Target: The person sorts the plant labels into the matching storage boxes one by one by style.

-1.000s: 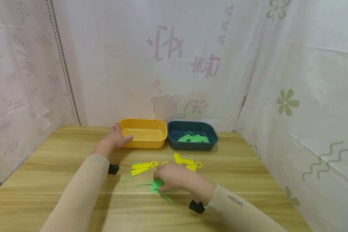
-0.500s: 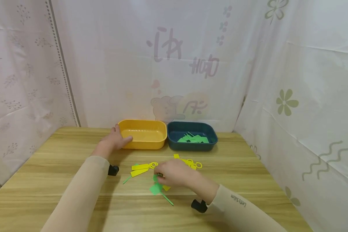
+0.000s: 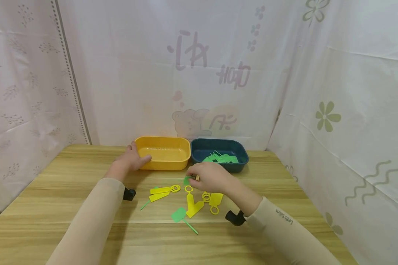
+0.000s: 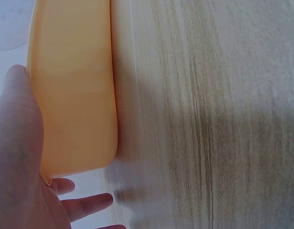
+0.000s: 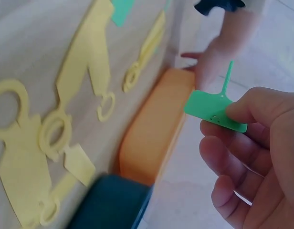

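My right hand [image 3: 212, 178] pinches a green plastic tag [image 5: 206, 105] between thumb and fingertips, just in front of the dark blue bin [image 3: 219, 168]. The tag has a flat rectangular plate and a thin stem. At the left end of the yellow bin [image 3: 162, 165], my left hand [image 3: 127, 162] rests with its thumb over the rim and its fingers loosely extended outside. Yellow tags with ring ends [image 3: 195, 209] lie below my right hand. Another green tag [image 3: 178, 215] lies nearer on the table. Several green tags [image 3: 223, 158] are inside the blue bin.
Two yellow tags [image 3: 160, 194] lie at the left, partly over a green tag whose stem [image 3: 145, 205] sticks out. The bins stand side by side at the back of the wooden table [image 3: 146, 243]. Patterned curtains [image 3: 136, 73] hang behind and at both sides.
My right hand has picked up a green tag and moved it away toward the bins. Yellow tags beneath it have shifted nearer and spread out. My left hand stays at the yellow bin.
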Available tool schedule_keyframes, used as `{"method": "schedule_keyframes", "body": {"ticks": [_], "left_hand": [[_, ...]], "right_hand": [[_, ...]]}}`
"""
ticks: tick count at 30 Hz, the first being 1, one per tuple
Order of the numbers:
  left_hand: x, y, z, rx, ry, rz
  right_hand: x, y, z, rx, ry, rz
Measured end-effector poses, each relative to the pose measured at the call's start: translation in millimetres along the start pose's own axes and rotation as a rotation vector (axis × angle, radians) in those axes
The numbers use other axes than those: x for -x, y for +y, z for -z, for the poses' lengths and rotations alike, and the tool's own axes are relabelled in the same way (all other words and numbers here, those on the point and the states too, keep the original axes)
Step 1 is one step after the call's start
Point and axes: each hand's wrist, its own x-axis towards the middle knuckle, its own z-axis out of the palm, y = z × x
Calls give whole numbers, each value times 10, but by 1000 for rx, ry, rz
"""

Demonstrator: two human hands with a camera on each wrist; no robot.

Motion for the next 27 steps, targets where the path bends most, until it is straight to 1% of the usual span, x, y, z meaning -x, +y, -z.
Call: {"method": "schedule_keyframes", "body": {"ticks": [3, 7, 13, 16, 22, 24, 27], "left_hand": [[-13, -13, -8, 1, 3, 0], [-36, -31, -29, -4, 6, -2], [-60, -38, -41, 3, 6, -6], [-67, -49, -45, -3, 5, -5], [-38, -47, -26, 5, 9, -6], [-26, -38, -19, 7, 10, -5], [-35, -28, -25, 3, 7, -6]], "right_hand": [[-8, 59, 86, -29, 8, -13], [-19, 122, 205, -64, 23, -62], [-55, 276, 373, -40, 122, -140], [-65, 392, 439, -53, 161, -189], [-79, 652, 526, -127, 185, -284], [-86, 733, 533, -150, 197, -313], [-99, 848, 523, -156, 215, -345]]}}
